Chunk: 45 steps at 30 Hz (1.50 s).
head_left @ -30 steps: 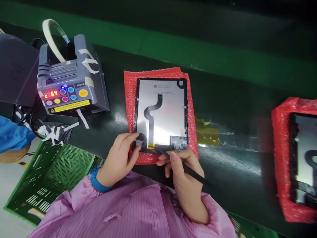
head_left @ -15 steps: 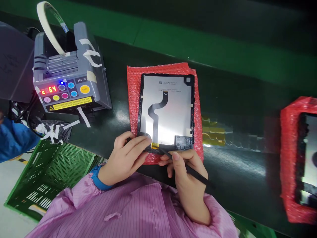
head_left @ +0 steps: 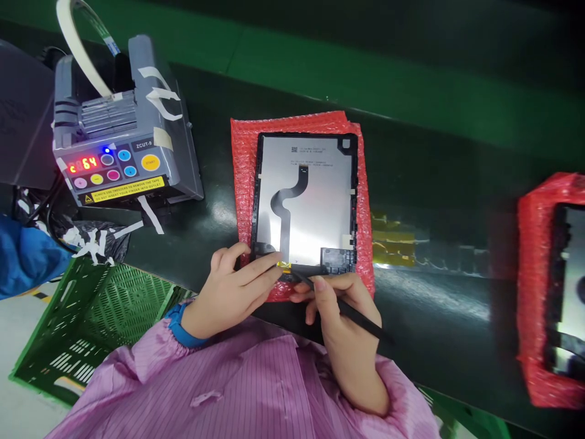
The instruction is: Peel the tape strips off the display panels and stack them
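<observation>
A: What had changed when we looked again?

B: Little on the table [head_left: 434, 201]. Our panel [head_left: 307, 201] lay as before on its red wrap [head_left: 242, 183], silver back up. A second earlier only our left hand's [head_left: 231, 296] fingertips met the near left corner; now they lay spread flat along the near edge, reaching the yellow tab [head_left: 284, 266]. Our right hand [head_left: 340, 317] kept its pinch on the stylus [head_left: 351, 314], the tip by that tab.

A: Meaning?

B: We judged the work had closed in on the cable's [head_left: 287, 207] near end, one hand steadying, the other poking.

A: And the count, largest first?

B: One table, one green crate [head_left: 86, 329], one tape machine [head_left: 114, 140] showing 64. Two wrapped panels, the second [head_left: 555, 286] well apart at the right edge. One cable on ours, one stylus, one tab. The paper scraps [head_left: 98, 239] were too many and too small to count.
</observation>
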Each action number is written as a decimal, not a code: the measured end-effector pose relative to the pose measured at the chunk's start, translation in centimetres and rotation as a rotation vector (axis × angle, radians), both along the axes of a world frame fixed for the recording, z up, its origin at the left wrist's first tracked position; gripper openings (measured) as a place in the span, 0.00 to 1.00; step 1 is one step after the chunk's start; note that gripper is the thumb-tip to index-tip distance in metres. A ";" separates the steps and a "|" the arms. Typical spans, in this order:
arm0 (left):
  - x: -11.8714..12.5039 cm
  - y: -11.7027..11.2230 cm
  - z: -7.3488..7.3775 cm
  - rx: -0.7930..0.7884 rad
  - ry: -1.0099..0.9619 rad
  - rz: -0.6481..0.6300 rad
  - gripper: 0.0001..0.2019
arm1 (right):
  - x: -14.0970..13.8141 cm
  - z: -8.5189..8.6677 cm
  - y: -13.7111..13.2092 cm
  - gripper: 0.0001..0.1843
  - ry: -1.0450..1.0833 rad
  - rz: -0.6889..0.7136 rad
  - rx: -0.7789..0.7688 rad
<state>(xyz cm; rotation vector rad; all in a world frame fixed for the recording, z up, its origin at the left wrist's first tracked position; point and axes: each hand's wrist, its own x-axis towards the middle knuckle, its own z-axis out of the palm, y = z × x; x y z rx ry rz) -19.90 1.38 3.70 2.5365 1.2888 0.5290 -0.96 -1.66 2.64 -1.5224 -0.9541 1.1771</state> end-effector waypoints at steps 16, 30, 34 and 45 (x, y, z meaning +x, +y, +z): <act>-3.8 0.7 0.0 -0.498 -0.839 0.375 0.12 | 5.3 -0.8 -4.0 0.13 -0.085 -0.243 0.113; -7.4 3.0 1.8 -0.460 -1.396 0.937 0.13 | 6.8 -1.7 -5.3 0.14 -0.159 -0.240 0.183; -5.7 2.7 3.2 -0.360 -1.458 0.826 0.15 | 8.9 -2.0 -5.9 0.14 -0.253 -0.347 0.223; 4.6 -0.4 1.2 -0.807 -1.080 -0.079 0.05 | 25.3 -3.3 -10.9 0.17 -1.126 -0.240 0.136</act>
